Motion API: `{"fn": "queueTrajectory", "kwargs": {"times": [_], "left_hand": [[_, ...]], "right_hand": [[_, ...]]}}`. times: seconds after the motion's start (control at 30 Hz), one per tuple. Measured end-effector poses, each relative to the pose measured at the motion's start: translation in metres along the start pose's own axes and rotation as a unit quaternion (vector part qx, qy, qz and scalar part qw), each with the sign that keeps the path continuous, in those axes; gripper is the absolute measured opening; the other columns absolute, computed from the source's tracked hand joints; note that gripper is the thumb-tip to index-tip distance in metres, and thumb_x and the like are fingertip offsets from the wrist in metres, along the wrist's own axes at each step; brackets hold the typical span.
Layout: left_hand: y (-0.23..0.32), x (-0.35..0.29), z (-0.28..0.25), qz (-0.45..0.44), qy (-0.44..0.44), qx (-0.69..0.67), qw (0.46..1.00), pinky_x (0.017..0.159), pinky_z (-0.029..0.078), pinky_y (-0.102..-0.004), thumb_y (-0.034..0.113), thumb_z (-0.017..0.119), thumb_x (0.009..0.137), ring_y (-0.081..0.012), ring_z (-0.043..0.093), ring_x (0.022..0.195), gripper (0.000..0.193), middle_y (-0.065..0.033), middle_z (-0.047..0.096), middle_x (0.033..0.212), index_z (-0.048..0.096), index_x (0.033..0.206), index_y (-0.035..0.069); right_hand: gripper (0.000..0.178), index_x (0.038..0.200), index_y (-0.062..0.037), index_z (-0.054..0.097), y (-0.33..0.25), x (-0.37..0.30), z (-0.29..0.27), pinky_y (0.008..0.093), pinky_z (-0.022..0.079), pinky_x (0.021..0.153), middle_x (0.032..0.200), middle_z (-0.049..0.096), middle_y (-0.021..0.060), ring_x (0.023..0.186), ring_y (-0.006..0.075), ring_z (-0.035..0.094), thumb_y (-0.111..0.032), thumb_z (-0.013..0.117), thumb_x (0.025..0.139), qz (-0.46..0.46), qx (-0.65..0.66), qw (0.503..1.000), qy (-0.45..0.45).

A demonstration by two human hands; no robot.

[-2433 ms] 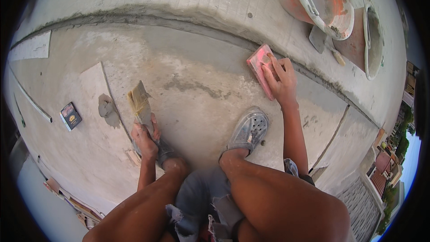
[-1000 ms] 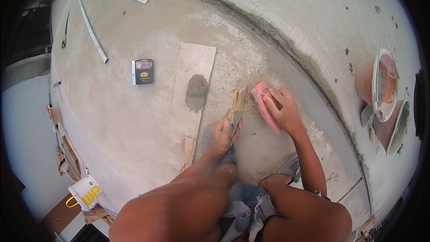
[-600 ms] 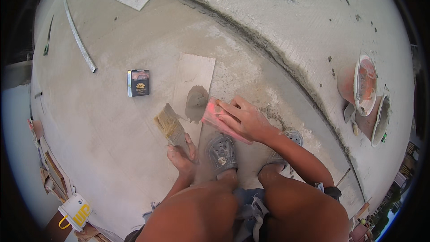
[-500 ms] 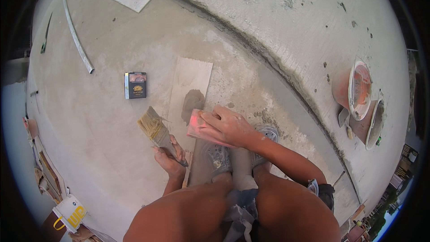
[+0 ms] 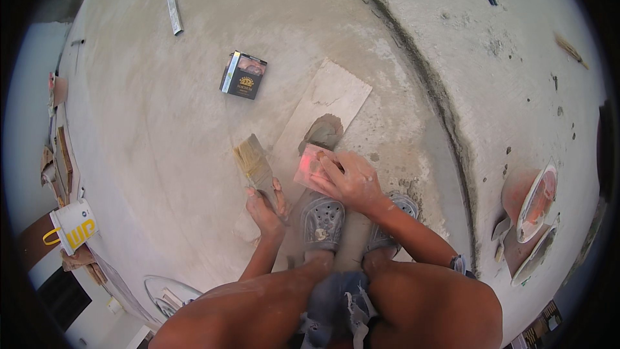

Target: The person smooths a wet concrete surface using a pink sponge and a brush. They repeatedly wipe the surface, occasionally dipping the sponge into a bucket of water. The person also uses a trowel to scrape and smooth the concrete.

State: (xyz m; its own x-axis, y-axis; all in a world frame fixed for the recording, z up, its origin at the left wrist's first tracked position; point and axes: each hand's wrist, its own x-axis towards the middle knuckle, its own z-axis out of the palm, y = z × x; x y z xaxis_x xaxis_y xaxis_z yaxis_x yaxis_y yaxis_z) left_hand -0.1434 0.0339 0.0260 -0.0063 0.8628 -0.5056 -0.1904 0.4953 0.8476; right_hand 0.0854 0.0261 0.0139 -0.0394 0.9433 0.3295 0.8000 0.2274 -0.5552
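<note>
A wide paintbrush with straw-coloured bristles pointing up and away is gripped by its handle in my left hand. My right hand is closed on a pink, flat-faced trowel; the fingers hide most of its grip. The trowel's far edge is close to a dark grey heap of wet mortar; I cannot tell whether they touch. That mortar lies on a pale, flat board on the concrete, just in front of my feet.
A black box stands beyond the brush. At the right are two buckets tipped on their sides. A rough groove curves across the concrete. A metal strip lies far left, and a white pail stands at the left edge.
My view has turned, so the floor things sit farther right and the board is slanted more. The trowel's face shows broader now. Both hands keep their holds.
</note>
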Motion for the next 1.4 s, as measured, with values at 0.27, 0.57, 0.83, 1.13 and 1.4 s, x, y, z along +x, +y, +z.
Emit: {"fn": "queueTrajectory", "kwargs": {"times": [0.27,0.57,0.83,1.13,1.4], "left_hand": [[0.006,-0.004,0.015,0.007,0.016,0.002,1.000,0.041,0.034,-0.0256,0.071,0.027,0.109,-0.0100,0.035,0.042,0.076,-0.0010,0.044,0.061,0.055,0.102,0.001],[0.026,-0.003,0.020,0.003,-0.034,-0.048,0.998,0.040,0.033,-0.0258,0.072,0.026,0.109,-0.0109,0.035,0.041,0.078,-0.0025,0.045,0.060,0.053,0.101,-0.001],[0.012,-0.001,0.028,-0.014,-0.079,-0.019,0.997,0.039,0.032,-0.0260,0.078,0.033,0.103,-0.0104,0.035,0.040,0.080,-0.0001,0.042,0.058,0.050,0.100,0.000],[-0.022,-0.013,0.063,-0.080,-0.156,0.030,0.984,0.041,0.031,-0.0276,0.077,0.035,0.104,-0.0110,0.037,0.042,0.083,-0.0017,0.043,0.054,0.056,0.099,-0.003],[-0.054,-0.019,0.072,-0.019,-0.242,0.091,0.966,0.045,0.034,-0.0250,0.071,0.042,0.105,-0.0095,0.045,0.049,0.081,-0.0071,0.060,0.078,0.058,0.116,-0.008]], "right_hand": [[0.041,0.114,-0.0033,0.070,0.007,0.015,0.005,0.0365,0.052,0.061,0.088,0.056,0.0080,0.075,0.0250,0.061,-0.029,0.084,0.085,0.029,-0.018,0.999,-0.033],[0.034,0.119,-0.0058,0.076,0.016,0.018,0.002,0.0322,0.054,0.066,0.092,0.070,0.0087,0.082,0.0189,0.069,-0.035,0.064,0.106,0.199,0.394,0.852,-0.281],[0.037,0.117,0.0006,0.078,0.072,-0.025,-0.041,0.0252,0.053,0.068,0.100,0.077,0.0010,0.078,0.0087,0.066,-0.033,0.063,0.109,0.454,0.709,0.527,-0.111],[0.042,0.125,0.0005,0.074,0.103,-0.061,-0.094,0.0316,0.052,0.065,0.094,0.066,0.0098,0.077,0.0183,0.064,-0.020,0.084,0.090,0.315,0.020,0.939,0.140],[0.044,0.124,-0.0009,0.075,0.141,-0.056,-0.085,0.0358,0.051,0.064,0.089,0.059,0.0092,0.076,0.0222,0.062,-0.021,0.085,0.085,0.294,-0.133,0.931,0.172]]}}
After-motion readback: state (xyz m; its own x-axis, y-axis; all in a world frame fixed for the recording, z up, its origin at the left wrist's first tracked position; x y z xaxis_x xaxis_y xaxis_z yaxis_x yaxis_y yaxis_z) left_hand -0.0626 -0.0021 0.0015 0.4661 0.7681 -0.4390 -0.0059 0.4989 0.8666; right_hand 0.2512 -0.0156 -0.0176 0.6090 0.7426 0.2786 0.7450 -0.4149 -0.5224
